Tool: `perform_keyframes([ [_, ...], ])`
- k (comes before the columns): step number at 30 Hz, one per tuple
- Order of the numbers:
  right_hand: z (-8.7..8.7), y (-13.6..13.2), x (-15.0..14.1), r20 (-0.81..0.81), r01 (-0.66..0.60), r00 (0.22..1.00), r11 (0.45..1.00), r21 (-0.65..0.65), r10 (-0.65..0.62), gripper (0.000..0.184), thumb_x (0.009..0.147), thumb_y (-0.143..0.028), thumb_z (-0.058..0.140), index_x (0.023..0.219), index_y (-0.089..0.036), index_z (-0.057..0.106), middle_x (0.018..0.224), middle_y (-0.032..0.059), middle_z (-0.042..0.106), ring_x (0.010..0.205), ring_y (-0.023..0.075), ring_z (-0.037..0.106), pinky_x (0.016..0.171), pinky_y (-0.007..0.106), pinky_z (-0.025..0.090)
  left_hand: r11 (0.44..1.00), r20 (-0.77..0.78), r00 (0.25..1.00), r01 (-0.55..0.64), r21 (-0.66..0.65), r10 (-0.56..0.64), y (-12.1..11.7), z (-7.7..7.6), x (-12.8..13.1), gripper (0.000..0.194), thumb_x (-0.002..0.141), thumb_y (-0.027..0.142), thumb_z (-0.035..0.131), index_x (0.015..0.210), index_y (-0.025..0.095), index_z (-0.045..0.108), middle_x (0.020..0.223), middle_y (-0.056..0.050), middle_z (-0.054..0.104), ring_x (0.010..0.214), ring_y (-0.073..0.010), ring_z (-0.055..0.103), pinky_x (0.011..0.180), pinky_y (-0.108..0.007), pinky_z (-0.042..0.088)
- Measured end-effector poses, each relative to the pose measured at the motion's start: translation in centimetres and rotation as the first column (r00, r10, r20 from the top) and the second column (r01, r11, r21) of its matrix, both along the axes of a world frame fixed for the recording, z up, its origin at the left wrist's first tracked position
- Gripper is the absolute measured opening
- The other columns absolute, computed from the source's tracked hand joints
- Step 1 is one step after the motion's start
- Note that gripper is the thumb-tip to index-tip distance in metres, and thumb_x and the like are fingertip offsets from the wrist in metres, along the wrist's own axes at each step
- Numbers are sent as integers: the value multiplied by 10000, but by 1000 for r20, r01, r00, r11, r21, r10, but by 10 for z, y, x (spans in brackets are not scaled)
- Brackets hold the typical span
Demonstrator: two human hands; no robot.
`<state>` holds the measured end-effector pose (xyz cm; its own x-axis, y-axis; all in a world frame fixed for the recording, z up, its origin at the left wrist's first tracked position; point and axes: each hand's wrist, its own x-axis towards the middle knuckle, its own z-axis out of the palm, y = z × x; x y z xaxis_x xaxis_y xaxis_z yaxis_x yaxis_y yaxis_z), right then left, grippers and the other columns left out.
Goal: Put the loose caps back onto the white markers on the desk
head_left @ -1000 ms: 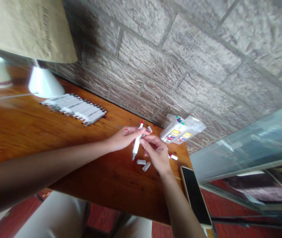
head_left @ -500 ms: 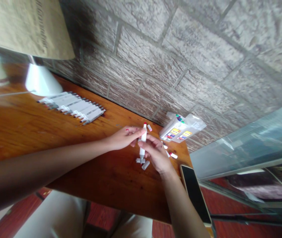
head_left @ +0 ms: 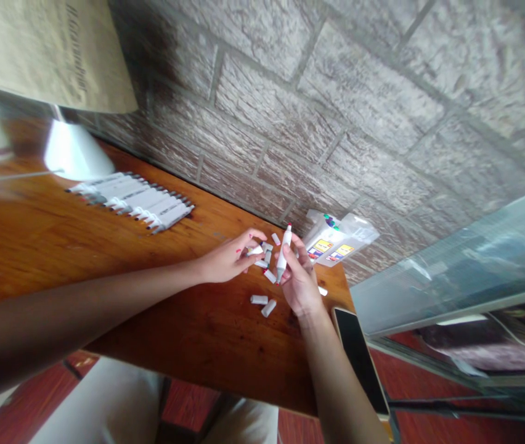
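My right hand [head_left: 300, 285] grips a white marker [head_left: 283, 251] with a red tip, held nearly upright above the wooden table [head_left: 105, 271]. My left hand [head_left: 231, 259] pinches a small white marker cap [head_left: 256, 251] between thumb and fingers, just left of the marker. Several loose white caps [head_left: 262, 303] lie on the table under and around both hands.
A row of white markers [head_left: 133, 200] lies at the back left beside a white lamp base [head_left: 75, 157]. A clear marker case [head_left: 336, 237] rests against the brick wall. A phone [head_left: 359, 364] lies near the table's right edge.
The marker has passed fully into my right hand and moved right and upright. My left hand let go of it and now pinches a cap.
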<state>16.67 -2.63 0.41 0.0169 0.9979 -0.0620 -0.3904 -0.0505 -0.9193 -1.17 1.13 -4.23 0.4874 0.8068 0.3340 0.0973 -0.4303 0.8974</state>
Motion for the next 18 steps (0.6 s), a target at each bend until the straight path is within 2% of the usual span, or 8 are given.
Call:
perform_keyframes([
  [2, 1, 2, 1, -33, 84, 996, 996, 16, -84, 480, 642, -366, 898, 1012, -289, 602, 643, -96, 601, 437, 24, 359, 410, 135, 292, 1000, -22, 999, -26, -8, 26, 2, 0, -1, 432, 972, 470, 519, 1296, 186, 480, 1015, -52, 706, 659, -97, 623, 650, -225, 495],
  [4, 3, 4, 4, -56, 144, 988, 989, 29, -142, 454, 630, -373, 894, 960, -269, 601, 676, -88, 627, 435, 12, 341, 415, 128, 276, 998, -32, 998, -55, -29, 54, 5, 0, -2, 383, 961, 462, 533, 1205, 167, 561, 990, -60, 715, 710, -115, 646, 697, -236, 513],
  [6, 6, 6, 7, -72, 175, 982, 984, 39, -172, 473, 634, -357, 879, 1020, -260, 622, 725, -73, 665, 433, 1, 326, 418, 123, 262, 997, -18, 997, -73, -33, 72, 8, -2, -3, 305, 949, 425, 546, 1084, 157, 598, 960, -63, 720, 780, -135, 665, 754, -248, 527],
  [9, 10, 5, 9, -98, 157, 983, 986, 47, -152, 471, 709, -393, 800, 1115, -251, 609, 839, -25, 734, 443, 14, 368, 431, 141, 292, 997, 22, 997, -70, -23, 71, 11, -5, -2, 231, 929, 371, 558, 1012, 158, 588, 973, -72, 728, 892, -157, 679, 844, -269, 532],
  [13, 9, 2, 5, -66, 105, 993, 990, 91, -100, 401, 756, -410, 755, 1065, -243, 562, 980, 24, 770, 472, 38, 430, 453, 175, 324, 997, 30, 997, -64, -49, 66, 10, -6, -1, 267, 908, 388, 585, 1021, 147, 604, 995, -81, 730, 925, -167, 679, 868, -276, 525],
  [16, 4, 1, 2, 65, 114, 990, 977, 178, -127, 406, 755, -378, 790, 1061, -233, 567, 835, -13, 740, 453, 31, 402, 440, 175, 278, 998, 1, 998, -57, -34, 57, 10, -5, -1, 263, 900, 385, 591, 982, 141, 647, 964, -67, 723, 882, -159, 666, 836, -260, 517],
  [18, 0, 0, 1, 161, 104, 977, 969, 225, -143, 374, 817, -458, 738, 1064, -220, 590, 669, -58, 637, 431, 32, 353, 423, 182, 238, 999, -10, 999, -47, -18, 47, 10, -5, -2, 258, 899, 387, 595, 939, 141, 662, 923, -55, 714, 847, -149, 655, 814, -250, 511],
])
